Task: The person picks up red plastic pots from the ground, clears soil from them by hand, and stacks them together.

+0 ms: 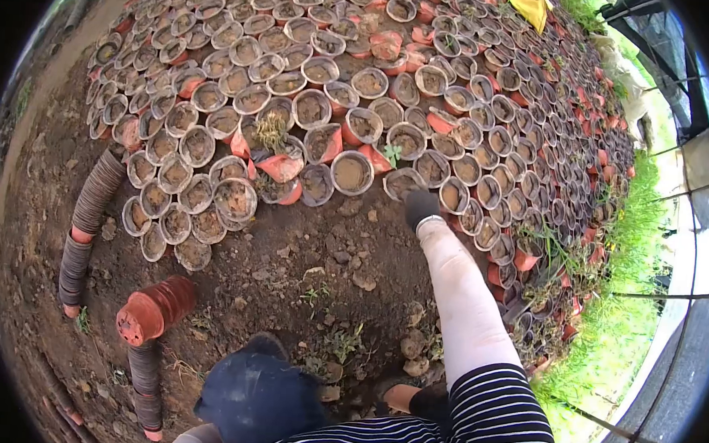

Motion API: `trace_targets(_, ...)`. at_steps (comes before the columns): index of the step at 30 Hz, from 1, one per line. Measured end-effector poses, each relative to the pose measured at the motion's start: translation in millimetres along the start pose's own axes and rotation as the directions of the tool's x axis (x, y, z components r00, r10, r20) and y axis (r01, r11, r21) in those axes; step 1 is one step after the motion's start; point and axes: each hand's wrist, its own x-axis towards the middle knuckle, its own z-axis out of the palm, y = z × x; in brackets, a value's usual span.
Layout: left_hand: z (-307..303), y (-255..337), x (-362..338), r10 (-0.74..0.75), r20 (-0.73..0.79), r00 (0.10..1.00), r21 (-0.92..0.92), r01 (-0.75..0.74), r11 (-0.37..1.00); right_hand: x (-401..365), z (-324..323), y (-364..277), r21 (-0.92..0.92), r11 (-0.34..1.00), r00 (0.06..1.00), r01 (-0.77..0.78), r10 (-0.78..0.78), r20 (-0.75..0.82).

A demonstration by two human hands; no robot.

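My right hand (422, 210), in a dark glove, reaches forward to the near edge of the packed pots. It is closed at the rim of a soil-filled plant pot (402, 181); the fingertips are hidden behind the glove's back. Another round pot (352, 173) with pale soil stands just left of it, and one more pot (454, 195) is close on the right. My left hand does not show. A blue-clad knee (261, 397) fills the bottom centre.
Rows of soil-filled pots spread across the ground. Stacks of nested pots, one dark (95, 196) and one red (157, 310), lie at left. A yellow sheet (530, 8) is at the back. Grass (629, 260) and dark netting (641, 405) border the right.
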Motion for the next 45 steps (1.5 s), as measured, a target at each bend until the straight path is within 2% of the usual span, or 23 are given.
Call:
trace_targets(2,-2,4,-1,-0.008,-0.008,1.0,0.006,0.008,1.0,-2,-4,2,0.254,0.967,0.997,-0.022,0.04,-0.064)
trace_targets(6,-13,11,19,0.012,-0.021,1.0,0.05,-0.011,0.999,-66,-49,25,0.686,0.678,0.958,0.263,-0.099,-0.269)
trace_targets(9,-26,16,39,0.033,-0.018,0.999,0.099,-0.031,0.995,-127,-64,64,0.584,0.696,0.908,0.417,-0.29,-0.303)
trace_targets(11,-40,20,52,0.053,0.001,0.999,0.143,-0.052,0.988,-176,-78,85,0.553,0.742,0.925,0.379,-0.299,-0.233)
trace_targets(12,-51,23,59,0.061,0.023,0.998,0.176,-0.064,0.982,-206,-92,87,0.664,0.716,0.976,0.216,-0.179,-0.124)
trace_targets(16,-124,63,95,0.159,0.14,0.977,0.387,-0.201,0.9,-290,-46,122,0.522,0.775,0.86,0.357,-0.054,-0.508)
trace_targets(18,-172,109,115,0.297,0.2,0.934,0.515,-0.358,0.779,-334,-83,108,0.987,0.065,0.956,0.148,0.247,-0.16)
trace_targets(20,-231,179,139,0.643,0.235,0.729,0.568,-0.64,0.517,-356,-76,113,0.934,-0.349,0.956,0.079,0.293,0.028)
trace_targets(22,-270,268,155,0.909,0.187,0.372,0.398,-0.875,0.276,-372,-80,112,0.96,-0.189,0.934,0.208,0.329,-0.137)
trace_targets(23,-266,319,146,0.887,0.09,0.454,0.16,-0.885,0.437,-358,-45,122,0.946,-0.102,0.907,0.308,0.333,-0.259)
trace_targets(24,-253,370,133,0.836,0.022,0.548,-0.1,-0.831,0.547,-362,-40,123,0.925,-0.208,0.914,0.317,0.327,-0.24)
trace_targets(25,-238,413,131,0.88,0.017,0.475,0.039,-0.879,0.474,-367,-36,124,0.894,-0.312,0.921,0.323,0.321,-0.221)
trace_targets(26,-216,451,132,0.917,0.023,0.399,0.173,-0.905,0.389,-377,-51,117,0.778,-0.587,0.962,0.224,0.262,-0.079)
trace_targets(28,-156,514,117,0.963,-0.089,0.256,-0.131,-0.961,0.243,-384,-36,116,0.801,-0.516,0.941,0.304,0.292,-0.169)
trace_targets(30,-111,564,89,0.976,-0.148,0.159,-0.209,-0.97,0.127,-398,-24,116,0.838,-0.357,0.887,0.412,0.37,-0.278)
trace_targets(31,-91,583,67,0.926,-0.146,0.348,-0.584,-0.786,0.203,-409,-20,117,0.853,-0.236,0.844,0.466,0.409,-0.348)
trace_targets(33,-54,600,30,0.748,0.115,0.654,-0.982,-0.039,0.186,-437,-18,114,0.854,0.145,0.742,0.499,0.437,-0.508)
trace_targets(36,26,596,65,0.675,0.093,0.732,-0.994,0.106,0.022,-436,40,110,0.756,0.607,0.619,0.244,0.503,-0.603)
trace_targets(37,39,592,69,0.666,-0.021,0.745,-0.999,-0.038,0.011,-434,41,103,0.723,0.661,0.542,0.2,0.541,-0.644)
trace_targets(39,52,592,84,0.576,-0.043,0.816,-0.981,-0.143,0.13,-447,18,86,0.888,-0.083,0.677,0.453,0.68,-0.282)
trace_targets(40,58,594,88,0.53,-0.065,0.846,-0.963,-0.192,0.19,-456,2,76,0.739,-0.461,0.764,0.491,0.635,-0.112)
trace_targets(43,70,604,81,0.485,-0.06,0.873,-0.89,-0.266,0.369,-451,-3,63,0.917,0.355,0.537,0.183,0.745,-0.395)
trace_targets(45,96,592,105,0.513,-0.075,0.855,-0.818,-0.348,0.459,-450,5,68,0.936,0.328,0.572,0.124,0.747,-0.338)
